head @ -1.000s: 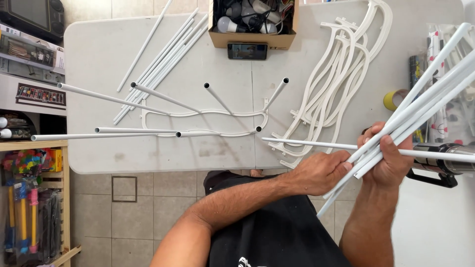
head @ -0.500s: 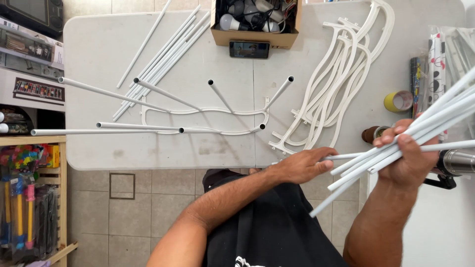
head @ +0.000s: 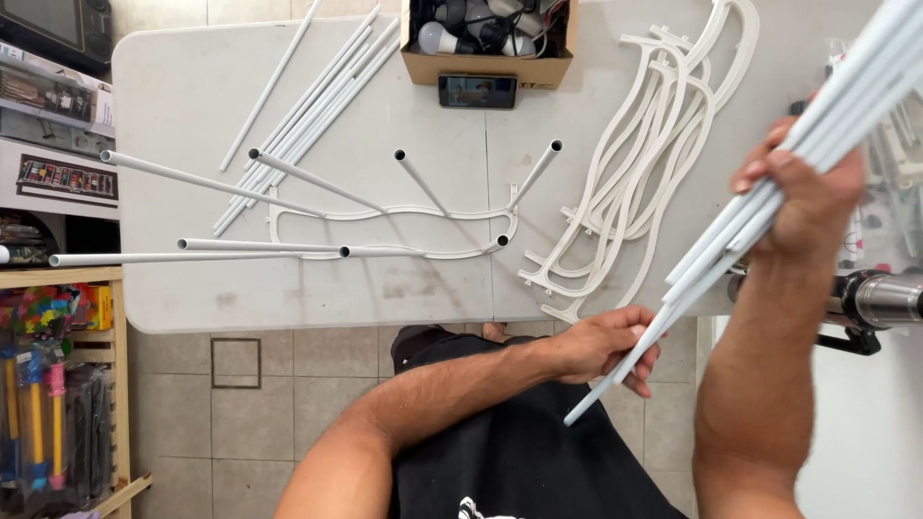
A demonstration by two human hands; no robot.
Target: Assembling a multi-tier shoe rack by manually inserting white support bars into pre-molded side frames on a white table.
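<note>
The right hand (head: 803, 197) is closed around a bundle of long white plastic tubes (head: 760, 207) that slants from the upper right down toward the person's lap, gripped near its middle so the rods stay gathered. The left hand (head: 606, 351) has its fingers curled loosely on the lower end of one tube, as if to separate it from the rest. On the white folding table (head: 192, 96) lie more loose white tubes (head: 308, 106), a white wavy frame with tubes standing in its sockets (head: 404, 216), a stack of curved white plastic frames (head: 654, 154) and an open cardboard box (head: 490, 38).
</note>
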